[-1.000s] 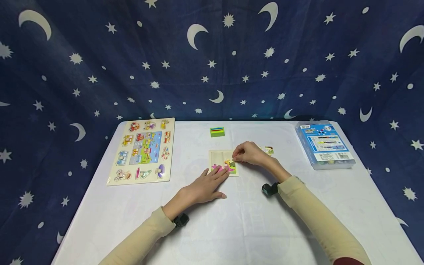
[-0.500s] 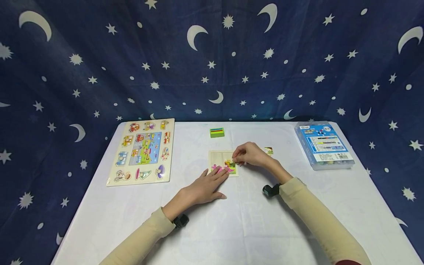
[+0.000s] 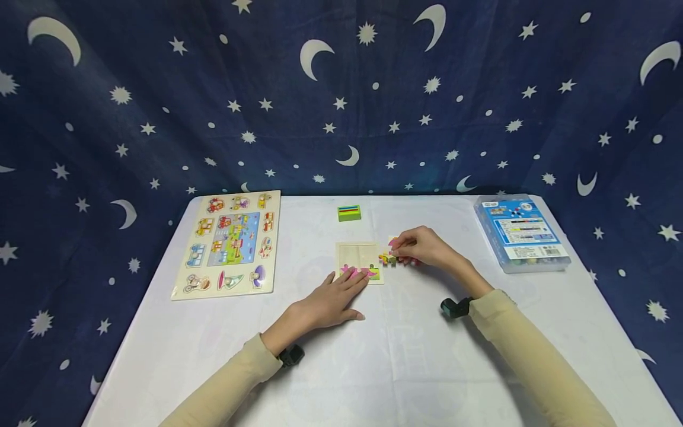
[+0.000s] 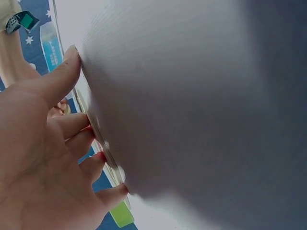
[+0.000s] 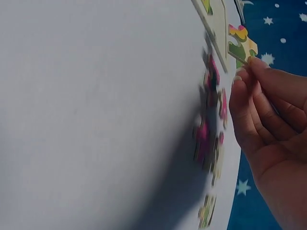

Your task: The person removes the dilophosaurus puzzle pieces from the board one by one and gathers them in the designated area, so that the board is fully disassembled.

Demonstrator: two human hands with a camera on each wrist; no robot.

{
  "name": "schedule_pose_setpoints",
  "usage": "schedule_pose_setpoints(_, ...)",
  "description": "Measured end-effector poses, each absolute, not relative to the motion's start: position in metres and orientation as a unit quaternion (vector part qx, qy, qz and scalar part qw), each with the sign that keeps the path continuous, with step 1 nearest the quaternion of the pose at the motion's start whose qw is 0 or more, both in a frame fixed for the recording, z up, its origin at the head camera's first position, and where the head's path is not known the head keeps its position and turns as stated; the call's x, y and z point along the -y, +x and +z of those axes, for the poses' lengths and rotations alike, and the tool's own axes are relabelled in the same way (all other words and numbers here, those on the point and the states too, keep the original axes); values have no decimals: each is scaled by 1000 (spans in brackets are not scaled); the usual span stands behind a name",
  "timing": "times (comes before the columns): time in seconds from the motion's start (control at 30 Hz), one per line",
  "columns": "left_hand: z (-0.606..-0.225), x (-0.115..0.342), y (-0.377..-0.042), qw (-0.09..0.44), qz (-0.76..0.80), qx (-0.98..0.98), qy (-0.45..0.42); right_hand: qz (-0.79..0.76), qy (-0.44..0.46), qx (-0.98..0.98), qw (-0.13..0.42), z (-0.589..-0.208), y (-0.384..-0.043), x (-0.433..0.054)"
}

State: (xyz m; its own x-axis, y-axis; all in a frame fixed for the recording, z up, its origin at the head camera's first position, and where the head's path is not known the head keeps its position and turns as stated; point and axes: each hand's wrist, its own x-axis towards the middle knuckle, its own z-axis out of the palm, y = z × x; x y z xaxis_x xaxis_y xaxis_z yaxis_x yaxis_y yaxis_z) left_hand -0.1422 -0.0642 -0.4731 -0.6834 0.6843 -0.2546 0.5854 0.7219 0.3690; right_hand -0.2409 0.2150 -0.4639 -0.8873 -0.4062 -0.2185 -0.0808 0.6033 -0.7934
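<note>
My left hand (image 3: pixel 325 303) lies with straight fingers over the lower part of a small wooden puzzle board (image 3: pixel 358 252). Pink and green pieces (image 3: pixel 375 274) fill the board's lower row, partly hidden under those fingertips; above them the bare wood shows. My right hand (image 3: pixel 421 246) pinches a jigsaw piece (image 5: pixel 239 51) between thumb and fingers, just right of the board. That piece is green, yellow and pink, tilted and raised above the table in the right wrist view. Loose jigsaw pieces (image 5: pixel 203 136) lie on the cloth beneath and beside the right hand.
A larger wooden puzzle (image 3: pixel 270 261) with vehicle pictures lies at the left. A small green block with coloured stripes (image 3: pixel 349 213) sits behind the board. The clear plastic box with a blue label (image 3: pixel 523 234) stands at the back right. A starry curtain (image 3: pixel 352 118) hangs behind the table.
My right hand has lifted the jigsaw piece off the board and moved right with it, over the loose pieces. My left hand has stayed in place.
</note>
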Motion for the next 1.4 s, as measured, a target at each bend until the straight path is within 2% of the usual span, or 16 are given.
schedule_pose_setpoints(0.4,-472,64,-141,189,139,-907,349,-421,-114,-884,169,-461,-234,-259)
schedule_pose_setpoints(0.9,-474,66,-141,182,138,-907,354,-403,-82,-896,168,-466,-231,-303)
schedule_pose_setpoints(1.2,-475,67,-141,179,144,-906,355,-403,-57,-895,183,-471,-234,-311)
schedule_pose_setpoints(1.4,-476,66,-141,175,139,-907,357,-397,-60,-900,173,-473,-234,-310)
